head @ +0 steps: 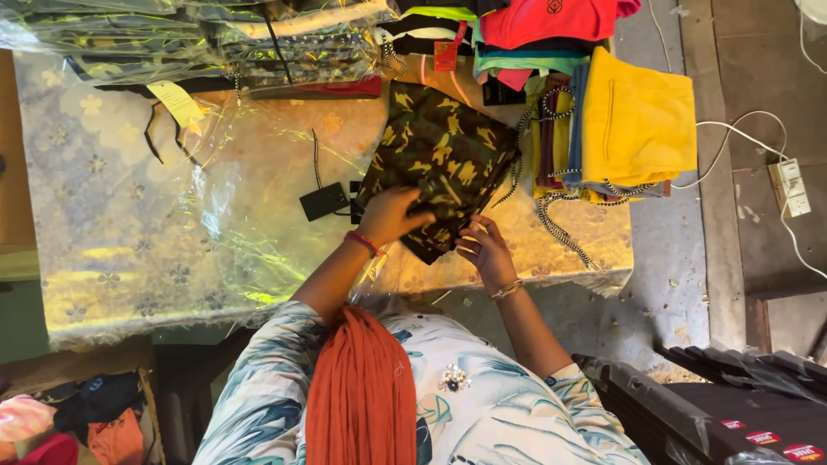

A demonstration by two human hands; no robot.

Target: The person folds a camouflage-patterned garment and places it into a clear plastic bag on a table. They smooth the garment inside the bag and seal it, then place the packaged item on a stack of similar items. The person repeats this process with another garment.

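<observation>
A folded camouflage garment (444,159) in dark green, brown and yellow lies on a table covered with shiny clear plastic (155,232). My left hand (392,215) presses on and grips the garment's near edge. My right hand (484,250) pinches the garment's near corner just to the right. A black tag on a cord (324,201) lies beside the garment's left side.
A stack of folded clothes topped by a yellow one (633,120), with black-and-white drawstrings, sits right of the garment. Bagged camouflage garments (215,39) line the far edge. A power strip with white cables (790,187) lies on the floor at right. Dark packed items (741,413) stand near right.
</observation>
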